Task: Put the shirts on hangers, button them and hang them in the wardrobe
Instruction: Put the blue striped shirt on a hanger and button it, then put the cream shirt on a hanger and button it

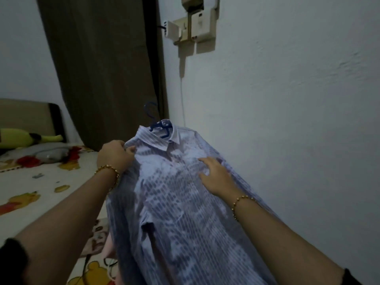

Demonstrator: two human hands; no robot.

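A pale blue striped shirt (174,202) hangs on a blue plastic hanger (158,125), whose hook sticks out above the collar. The shirt front looks closed down the placket. My left hand (114,156) grips the shirt's shoulder just left of the collar, fingers curled into the cloth. My right hand (216,174) lies flat on the chest to the right of the placket, fingers spread. The shirt is held up in the air in front of me, tilted away toward the wall.
A bed (41,192) with a cartoon-print sheet lies at the left, with a yellow plush toy (24,137) and a grey pillow (47,153) near its headboard. A brown curtain (102,68) hangs behind. A white wall (287,99) with a switch box (195,29) stands to the right.
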